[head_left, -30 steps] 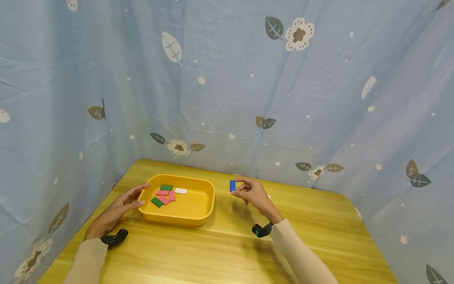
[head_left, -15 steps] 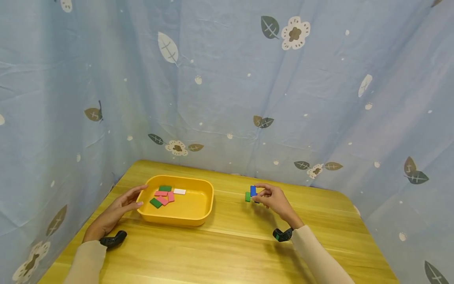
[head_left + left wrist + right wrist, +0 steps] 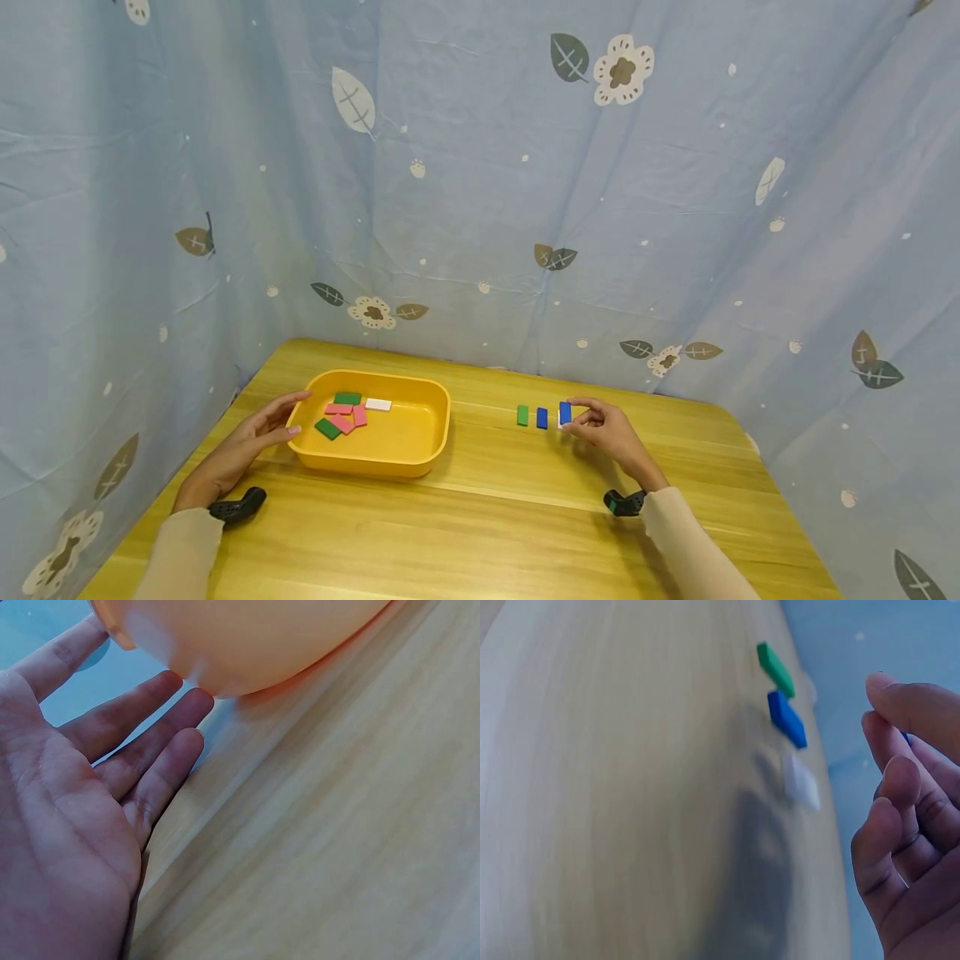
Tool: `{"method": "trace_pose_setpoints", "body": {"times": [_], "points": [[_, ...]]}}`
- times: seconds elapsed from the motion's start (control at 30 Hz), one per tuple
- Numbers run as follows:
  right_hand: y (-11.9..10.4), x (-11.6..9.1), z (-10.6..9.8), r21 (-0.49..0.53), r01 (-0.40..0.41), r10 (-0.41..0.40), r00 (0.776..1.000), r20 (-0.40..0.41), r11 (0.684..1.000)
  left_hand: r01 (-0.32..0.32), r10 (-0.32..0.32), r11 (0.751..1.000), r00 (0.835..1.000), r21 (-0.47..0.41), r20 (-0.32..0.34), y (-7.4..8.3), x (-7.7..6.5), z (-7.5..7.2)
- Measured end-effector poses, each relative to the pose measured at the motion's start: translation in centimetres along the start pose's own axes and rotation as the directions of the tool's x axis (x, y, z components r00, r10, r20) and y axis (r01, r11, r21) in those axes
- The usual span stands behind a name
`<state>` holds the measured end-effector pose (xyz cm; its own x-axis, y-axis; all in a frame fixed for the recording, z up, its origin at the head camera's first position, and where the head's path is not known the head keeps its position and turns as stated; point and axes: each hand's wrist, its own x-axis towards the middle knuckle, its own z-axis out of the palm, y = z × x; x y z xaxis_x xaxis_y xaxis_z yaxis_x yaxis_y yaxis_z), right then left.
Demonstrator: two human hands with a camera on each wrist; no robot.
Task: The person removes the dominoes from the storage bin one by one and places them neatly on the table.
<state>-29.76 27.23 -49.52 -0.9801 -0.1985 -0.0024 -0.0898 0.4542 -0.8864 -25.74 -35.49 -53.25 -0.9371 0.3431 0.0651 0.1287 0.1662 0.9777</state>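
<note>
In the head view my right hand (image 3: 611, 432) pinches a blue rectangular block (image 3: 566, 412) between thumb and fingers. This block is raised above a white block (image 3: 801, 781), which it partly covers in the head view. Left of that lie another blue block (image 3: 542, 417) and a green block (image 3: 522, 415), in a row on the table. My left hand (image 3: 247, 446) is at the left end of a yellow bin (image 3: 405, 468), fingers extended and some fingertips against its rim. Inside the bin are pink blocks (image 3: 360, 415), dark green blocks (image 3: 327, 428) and one white block (image 3: 378, 405).
The wooden table (image 3: 420, 542) has rounded far corners. A blue patterned curtain (image 3: 465, 208) hangs close behind it and along both sides. Each wrist wears a black band, such as the right one (image 3: 624, 502).
My right hand has moved right with the blue block, from beside the bin, past the green and other blue blocks, to above the white one. My left hand stays at the bin.
</note>
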Motion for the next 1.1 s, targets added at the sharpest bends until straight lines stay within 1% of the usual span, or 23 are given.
{"method": "trace_pose_setpoints", "body": {"times": [0.13,0.33,0.6,0.83,1.0,1.1], "points": [[1.0,-0.2,-0.6,0.013,-0.017,0.017,1.0,-0.015,1.0,0.0,0.0,1.0,1.0,0.0,0.001,0.0,0.0,0.0],[2.6,-0.4,-1.3,0.035,-0.033,0.033,0.999,-0.015,0.999,0.005,-0.005,1.0,1.0,0.004,0.0,-0.1,0.0,-0.1],[4.2,-0.2,-2.2,-0.053,-0.071,0.07,0.997,-0.033,0.996,0.006,-0.006,1.0,1.0,0.007,-0.002,-0.2,0.0,-0.1],[4.4,0.2,-2.5,-0.094,-0.084,0.08,0.996,-0.043,0.992,0.006,-0.006,1.0,1.0,0.002,-0.002,-0.1,0.0,-0.2],[4.5,0.3,-2.4,-0.131,-0.12,0.113,0.992,-0.056,0.984,0.003,-0.003,1.0,1.0,-0.001,-0.001,-0.1,0.0,-0.1],[4.6,0.5,-2.3,-0.152,-0.128,0.12,0.991,-0.059,0.98,0.003,-0.003,1.0,1.0,-0.004,-0.001,-0.2,-0.1,-0.1]]}}
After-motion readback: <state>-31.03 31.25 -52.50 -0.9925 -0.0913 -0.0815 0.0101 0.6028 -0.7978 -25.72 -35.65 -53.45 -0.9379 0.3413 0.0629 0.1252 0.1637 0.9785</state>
